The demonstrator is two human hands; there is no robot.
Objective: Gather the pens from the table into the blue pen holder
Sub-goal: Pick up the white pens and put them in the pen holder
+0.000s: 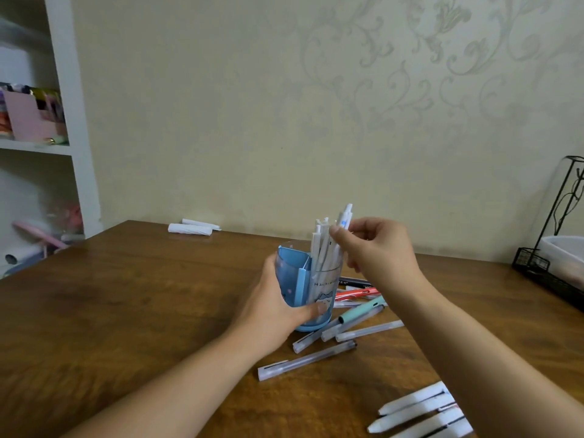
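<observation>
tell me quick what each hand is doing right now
Left hand: grips the blue pen holder on the table.
Right hand: pinches a white pen standing in the holder with other white pens.

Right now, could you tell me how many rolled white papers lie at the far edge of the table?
2: the nearer rolled paper lies by the wall, and the second rolled paper lies just behind it, partly hidden.
</observation>
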